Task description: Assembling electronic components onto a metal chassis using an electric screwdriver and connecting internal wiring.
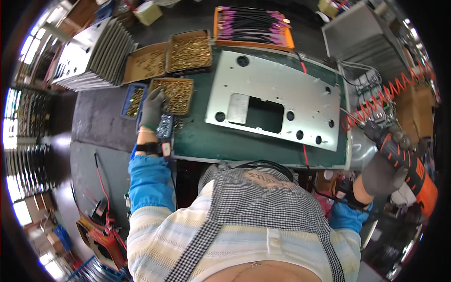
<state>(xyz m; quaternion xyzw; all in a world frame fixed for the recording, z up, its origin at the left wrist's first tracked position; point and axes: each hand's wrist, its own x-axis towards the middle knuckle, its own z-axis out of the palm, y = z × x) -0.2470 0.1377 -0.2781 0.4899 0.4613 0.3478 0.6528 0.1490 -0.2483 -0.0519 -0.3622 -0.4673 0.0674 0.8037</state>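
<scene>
My left hand (154,108), in a grey glove, reaches over the near-left side of a cardboard box of small brass-coloured fasteners (179,96). Its fingers are curled together at the box; whatever they hold is too small to make out. Beside that hand lie a blue bin of fasteners (135,101) and a small tray of silvery screws (165,126). Far to the right, my right hand (384,175), also gloved, grips an orange and black power tool (409,164), away from the table. A flat silver metal panel (268,89) with round holes and a rectangular cutout rests on the green mat.
Behind the boxes stand another box of brass fasteners (190,50) and a shallower cardboard box (146,63). Upright metal panels (101,54) are stacked at left. An orange tray of black cables (253,28) lies at the back. A red coiled hose (385,96) hangs at right.
</scene>
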